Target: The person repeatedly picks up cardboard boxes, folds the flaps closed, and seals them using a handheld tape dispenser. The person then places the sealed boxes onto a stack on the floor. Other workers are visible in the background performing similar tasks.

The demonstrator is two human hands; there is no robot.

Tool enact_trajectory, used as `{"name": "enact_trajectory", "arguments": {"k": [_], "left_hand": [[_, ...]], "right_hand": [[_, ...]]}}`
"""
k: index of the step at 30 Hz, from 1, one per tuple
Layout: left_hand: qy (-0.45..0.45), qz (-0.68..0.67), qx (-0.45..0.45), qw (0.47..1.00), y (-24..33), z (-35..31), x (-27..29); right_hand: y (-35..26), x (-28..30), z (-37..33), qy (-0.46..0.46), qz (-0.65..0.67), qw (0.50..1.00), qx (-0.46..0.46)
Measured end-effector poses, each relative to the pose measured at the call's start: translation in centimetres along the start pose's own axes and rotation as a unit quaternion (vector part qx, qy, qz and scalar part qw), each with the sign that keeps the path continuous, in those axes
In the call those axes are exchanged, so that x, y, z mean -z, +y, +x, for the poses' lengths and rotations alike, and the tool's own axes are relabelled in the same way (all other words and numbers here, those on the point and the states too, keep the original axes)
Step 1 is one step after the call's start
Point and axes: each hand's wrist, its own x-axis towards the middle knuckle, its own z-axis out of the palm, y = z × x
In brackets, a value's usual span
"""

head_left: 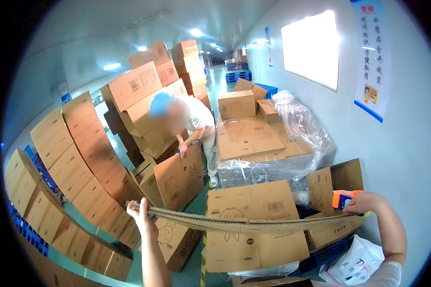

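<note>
Hands [141,215] (2) hold flattened carton [244,223]; tape dispenser [345,198].

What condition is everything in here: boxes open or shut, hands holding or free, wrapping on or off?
Left hand: gripping one end of the flattened cardboard.
Right hand: holding the orange tape dispenser.
Flattened cardboard: held level, edge-on.
Sealed carton: shut, lying flat.
Open carton: flaps up.
Plastic wrap: partly pulled off the pallet load.
Co-worker: bent over a carton.
</note>
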Motion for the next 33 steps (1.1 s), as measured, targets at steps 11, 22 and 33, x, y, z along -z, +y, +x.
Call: {"name": "enact_trajectory", "arguments": {"k": [11, 22, 33], "left_hand": [[-0.044, 0.087, 0.141, 0.985, -0.2, 1.1, 3.0], [-0.134, -0.012, 0.124, 0.983, -1.1, -0.5, 6.1], [-0.345, 0.05, 0.18, 0.92, 4.7, 0.0, -4.3]], "right_hand": [[-4.9, 0.7, 3.0, -0.04, 0.111, 0.921, 0.372], [-5.1, 2.3, 5.8, 0.16, 0.122, 0.888, 0.414], [-2.9, 8.0, 8.9, 0.259, 0.317, 0.873, 0.264]]}}
